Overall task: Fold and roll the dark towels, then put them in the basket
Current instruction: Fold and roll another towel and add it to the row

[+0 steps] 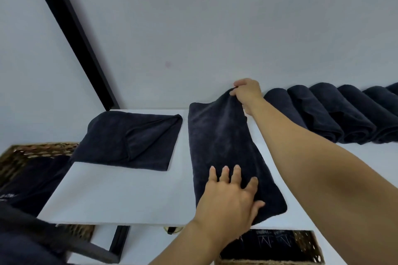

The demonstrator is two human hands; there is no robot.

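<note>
While left hand (231, 198) flattens towel (228, 153), right hand (247, 92) pinches far edge

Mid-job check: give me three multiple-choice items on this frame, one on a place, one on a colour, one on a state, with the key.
1. Where do the rolled towels lie?
A. In a row along the wall, right of the strip
B. Inside a basket
C. On the floor

2. What colour is the table?
A. White
B. Red
C. Green

3. What is the right hand doing?
A. Resting empty on the table
B. Pinching the far end of the folded towel strip
C. Holding a basket

Key: 1 A, they line the wall edge. 2 A, bare white surface shows. 3 B, its fingers grip the far end while the left hand presses flat on the near end.
</note>
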